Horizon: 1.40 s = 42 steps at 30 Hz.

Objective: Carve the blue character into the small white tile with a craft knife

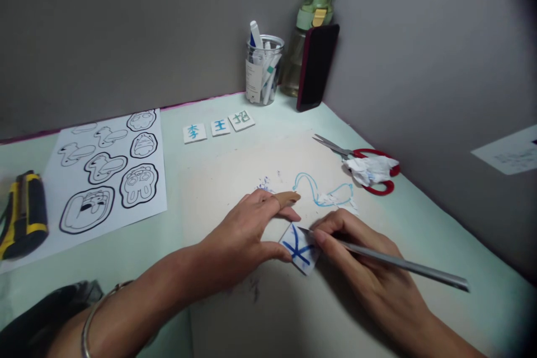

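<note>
**Knife tip on a small blue-marked tile**

The left hand (243, 235) lies flat on the pale mat (235, 313), its thumb and forefinger holding down the left edge of a small white tile (301, 250) with blue strokes on it. A tan bandage wraps the tip of one finger, which stretches out beyond the tile. A metal bracelet (94, 316) circles the left wrist.

The right hand (369, 268) grips a slim grey craft knife (394, 263) like a pen, fingers pinched close around the front of the shaft. The blade tip touches the top edge of the tile, which sits in the middle of the mat between both hands.

Just beyond the hands lie a curl of blue-edged offcut (323, 193) and small crumbs. To the right, red-handled scissors (361, 159) lie under a crumpled tissue (371, 169). Further left, three finished tiles (218, 126) sit in a row, and a sheet of cartoon outlines (107, 170) lies beside a yellow-and-black tool (23, 212).

At the back corner stand a glass jar of pens (263, 70), a green-capped bottle (312, 22) and a dark phone (316, 67) leaning against it.
</note>
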Available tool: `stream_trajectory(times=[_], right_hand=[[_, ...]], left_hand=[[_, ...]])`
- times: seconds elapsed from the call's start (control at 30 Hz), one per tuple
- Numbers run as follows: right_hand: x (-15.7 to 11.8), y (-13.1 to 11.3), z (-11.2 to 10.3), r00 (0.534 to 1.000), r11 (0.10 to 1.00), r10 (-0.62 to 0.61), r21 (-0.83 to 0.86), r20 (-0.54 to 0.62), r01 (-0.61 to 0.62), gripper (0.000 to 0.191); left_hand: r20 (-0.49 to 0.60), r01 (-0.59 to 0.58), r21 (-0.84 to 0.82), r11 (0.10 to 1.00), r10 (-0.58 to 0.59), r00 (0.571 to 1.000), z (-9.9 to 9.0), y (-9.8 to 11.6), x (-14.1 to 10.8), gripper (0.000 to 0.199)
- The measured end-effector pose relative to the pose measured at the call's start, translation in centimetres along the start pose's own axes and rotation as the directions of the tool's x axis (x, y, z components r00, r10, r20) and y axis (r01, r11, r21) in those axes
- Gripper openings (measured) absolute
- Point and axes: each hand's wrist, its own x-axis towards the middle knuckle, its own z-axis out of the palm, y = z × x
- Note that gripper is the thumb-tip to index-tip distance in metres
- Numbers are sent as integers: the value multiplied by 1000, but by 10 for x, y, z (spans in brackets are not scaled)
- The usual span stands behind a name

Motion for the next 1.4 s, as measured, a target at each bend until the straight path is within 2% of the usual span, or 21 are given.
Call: stream_trajectory(times=[0.27,0.67,0.83,1.1,1.4], right_hand=[[0,0,-1,1000,999,20,29,16,-21,27],[-3,2,-1,999,998,38,50,21,-39,28],[-3,4,-1,998,998,44,41,36,-45,28],[-8,5,-1,998,997,26,66,49,-30,28],[-11,7,-2,998,997,39,71,52,-43,26]], left_hand=[[-5,15,-5,1000,-15,1000,1,0,0,77],[-27,19,30,999,-18,999,2,-2,-1,63],[-38,15,22,1000,-14,999,3,-3,0,72],[-46,10,34,999,-9,999,4,-2,-2,75],[-55,28,36,999,-26,998,4,-1,1,66]])
